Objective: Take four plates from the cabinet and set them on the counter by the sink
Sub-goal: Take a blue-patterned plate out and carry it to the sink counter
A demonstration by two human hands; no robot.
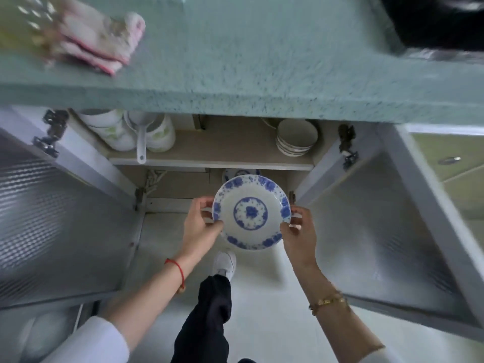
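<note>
I hold a blue-and-white plate (251, 213) between both hands, out in front of the open cabinet (209, 162) and below the counter (262, 61) edge. My left hand (200, 224) grips its left rim, thumb on top and fingers curled underneath; my right hand (298, 231) pinches the right rim the same way. The plate lies nearly flat, its flowered face up, and whether another plate sits under it I cannot tell. Just beyond my fingertips, on the cabinet's lower level, the edge of another blue-patterned plate (235, 173) shows under the shelf. Farther out and above my right hand, the upper shelf carries a stack of small white bowls (296, 138), nested one in another. Above my left hand, on the same shelf, stand larger white bowls with green markings (112, 129), stacked, and a white ladle (141, 148) whose handle hangs over the shelf's front edge. The left door (52, 218) swings wide outside my left hand, and the right door (366, 231) swings wide outside my right hand. On the green counter far beyond my left hand lies a folded pink cloth (99, 40); far beyond my right hand the dark sink (440, 22) opens at the counter's corner, its contents too blurred to make out.
</note>
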